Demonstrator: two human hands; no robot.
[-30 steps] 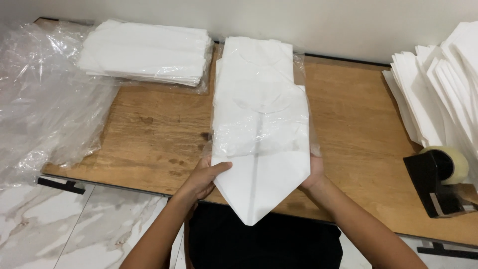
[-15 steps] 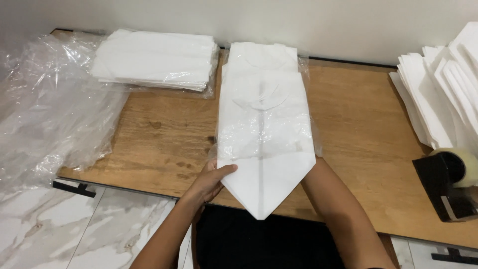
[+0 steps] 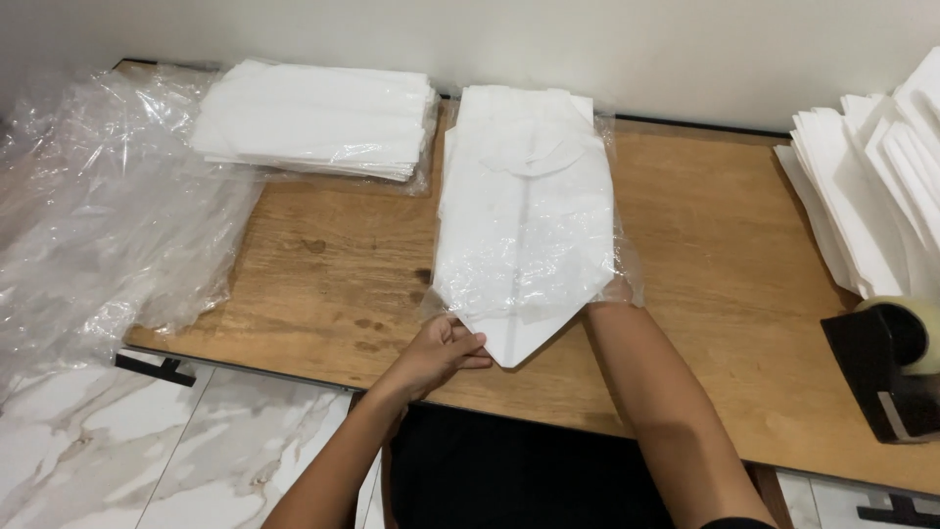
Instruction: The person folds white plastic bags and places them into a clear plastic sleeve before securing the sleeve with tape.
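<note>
Brown wooden tabletop (image 3: pixel 744 294) noted, crumpled clear plastic sheeting (image 3: pixel 88 216) draped over its left end. At centre lies a folded white cloth with a pointed near end, sleeved in a clear plastic bag (image 3: pixel 529 206); judged light, limp and slippery, best taken at the near corners. Left hand (image 3: pixel 441 353) is closed on the bag's near-left edge. Right hand is hidden under the bag; grip cannot be told.
</note>
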